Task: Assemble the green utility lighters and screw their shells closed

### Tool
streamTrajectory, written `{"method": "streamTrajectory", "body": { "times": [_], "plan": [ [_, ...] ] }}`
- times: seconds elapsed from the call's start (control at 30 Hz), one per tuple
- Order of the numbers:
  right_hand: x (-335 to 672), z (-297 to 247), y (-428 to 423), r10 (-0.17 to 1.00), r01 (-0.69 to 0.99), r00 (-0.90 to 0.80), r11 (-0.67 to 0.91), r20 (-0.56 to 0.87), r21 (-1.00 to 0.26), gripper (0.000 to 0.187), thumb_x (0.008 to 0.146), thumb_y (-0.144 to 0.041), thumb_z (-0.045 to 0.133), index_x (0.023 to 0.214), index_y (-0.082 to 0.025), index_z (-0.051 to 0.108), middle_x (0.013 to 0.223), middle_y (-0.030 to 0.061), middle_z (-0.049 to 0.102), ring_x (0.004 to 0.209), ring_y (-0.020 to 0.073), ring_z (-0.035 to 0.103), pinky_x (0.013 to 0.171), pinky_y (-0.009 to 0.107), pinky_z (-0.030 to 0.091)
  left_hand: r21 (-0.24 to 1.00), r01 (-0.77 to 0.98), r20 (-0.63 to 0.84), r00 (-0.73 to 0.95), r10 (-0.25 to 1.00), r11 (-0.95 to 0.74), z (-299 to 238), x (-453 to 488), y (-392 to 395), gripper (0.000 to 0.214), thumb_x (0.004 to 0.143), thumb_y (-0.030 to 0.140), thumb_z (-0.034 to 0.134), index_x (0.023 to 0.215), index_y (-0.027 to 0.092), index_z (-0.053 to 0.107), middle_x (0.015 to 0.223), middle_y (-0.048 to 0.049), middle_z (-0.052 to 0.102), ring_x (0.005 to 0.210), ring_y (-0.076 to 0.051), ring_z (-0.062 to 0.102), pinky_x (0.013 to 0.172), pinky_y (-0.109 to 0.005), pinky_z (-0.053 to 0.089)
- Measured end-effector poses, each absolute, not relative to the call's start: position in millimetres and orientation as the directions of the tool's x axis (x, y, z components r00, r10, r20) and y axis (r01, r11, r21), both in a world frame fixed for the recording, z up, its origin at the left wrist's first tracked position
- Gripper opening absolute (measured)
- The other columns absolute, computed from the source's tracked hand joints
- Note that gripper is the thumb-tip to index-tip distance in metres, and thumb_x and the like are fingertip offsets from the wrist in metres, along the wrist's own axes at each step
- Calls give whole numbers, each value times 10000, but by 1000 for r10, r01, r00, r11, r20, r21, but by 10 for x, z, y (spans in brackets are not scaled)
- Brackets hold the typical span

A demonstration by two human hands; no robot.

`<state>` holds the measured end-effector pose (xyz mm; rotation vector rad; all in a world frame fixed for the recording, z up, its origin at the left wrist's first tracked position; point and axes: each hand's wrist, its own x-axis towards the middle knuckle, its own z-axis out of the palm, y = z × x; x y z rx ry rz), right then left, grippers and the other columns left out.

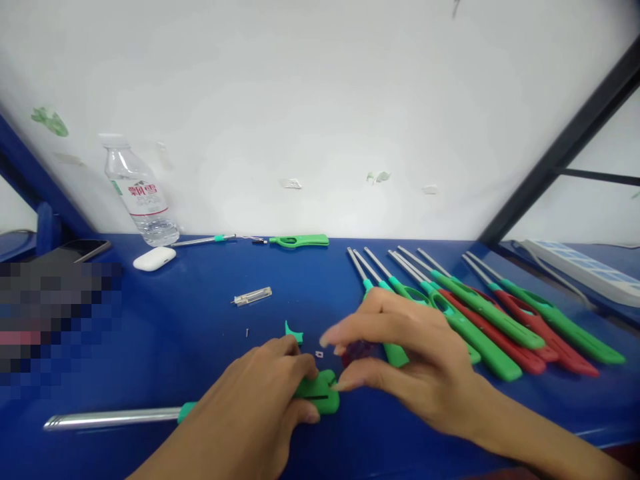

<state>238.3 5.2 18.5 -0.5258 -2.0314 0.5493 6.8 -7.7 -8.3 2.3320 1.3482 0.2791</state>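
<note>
My left hand grips a green long-neck lighter that lies on its side, its metal tube pointing left. The handle's end shows past my fingers; its middle is covered by the hand. Just right of that end, my right hand is curled around a dark red-purple, see-through object, mostly hidden by the fingers. Beyond my left hand lie a teal trigger piece, a small white part and a tiny screw. A clear fuel tank rests farther back.
Several green and red lighters lie side by side on the right of the blue table. Along the wall are a water bottle, a white earbud case and an opened green lighter shell. A power strip sits far right.
</note>
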Motion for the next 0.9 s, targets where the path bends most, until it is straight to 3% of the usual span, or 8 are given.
{"method": "streamTrajectory", "body": {
  "times": [0.1, 0.17, 0.37, 0.47, 0.57, 0.67, 0.77, 0.9],
  "plan": [
    [2383, 213, 35, 587, 140, -522, 774, 618, -617, 421, 1154, -185, 587, 1572, -220, 626, 1240, 53, 791, 1106, 148, 752, 976, 249, 595, 439, 792, -77, 504, 860, -425, -79, 73, -78, 193, 890, 157, 672, 984, 287, 780, 1084, -53, 784, 1027, -302, 786, 1023, -447, 601],
    [2380, 227, 31, 615, 100, -524, 732, 590, -674, 459, 1159, -97, 490, 1572, -246, 622, 1297, 32, 799, 1158, 133, 756, 1002, 241, 592, 440, 792, -82, 504, 860, -422, -94, 69, -77, 220, 887, 151, 675, 1015, 297, 778, 1114, -55, 779, 1064, -317, 780, 1075, -499, 582],
    [2389, 194, 47, 574, 168, -413, 811, 707, -561, 131, 1077, -224, 753, 1170, -254, 841, 940, -7, 707, 826, 117, 677, 737, 216, 570, 447, 793, -100, 504, 858, -413, -118, 77, -72, 168, 891, 159, 653, 969, 277, 743, 1103, -65, 770, 1170, -339, 763, 1129, -535, 556],
    [2401, 221, 42, 583, 206, -485, 801, 652, -563, 236, 1129, -253, 667, 1322, -246, 803, 1042, 25, 701, 908, 134, 699, 779, 233, 592, 424, 804, -104, 501, 859, -418, -96, 88, -83, 225, 900, 148, 638, 1041, 279, 755, 1147, -75, 776, 1162, -348, 762, 1113, -560, 562],
    [2391, 236, 45, 592, 171, -544, 772, 595, -612, 436, 1141, -88, 515, 1519, -242, 668, 1326, 58, 744, 1136, 154, 720, 924, 263, 610, 399, 827, -142, 483, 864, -397, -81, 89, -98, 269, 903, 154, 643, 1096, 294, 768, 1228, -83, 777, 1143, -358, 765, 1084, -579, 577],
    [2369, 199, 61, 585, 108, -480, 779, 653, -618, 361, 1098, -74, 638, 1395, -256, 737, 1146, 10, 796, 1013, 137, 735, 891, 245, 603, 430, 806, -109, 494, 863, -407, -84, 81, -100, 210, 887, 161, 662, 1021, 287, 765, 1166, -71, 786, 1140, -332, 766, 1091, -503, 577],
    [2371, 176, 63, 574, 138, -437, 804, 692, -579, 218, 1008, -210, 842, 1219, -258, 814, 987, -7, 738, 853, 125, 693, 781, 221, 591, 468, 777, -77, 510, 856, -421, -81, 76, -91, 179, 891, 166, 651, 981, 283, 753, 1098, -60, 783, 1140, -304, 764, 1096, -441, 567],
    [2398, 228, 33, 589, 113, -553, 753, 589, -648, 374, 1139, -202, 630, 1506, -245, 691, 1201, 48, 758, 1035, 147, 737, 903, 253, 611, 472, 783, -101, 504, 858, -405, -75, 74, -82, 214, 899, 179, 627, 1031, 285, 758, 1149, -65, 784, 1136, -305, 763, 1074, -443, 576]
  ]
}}
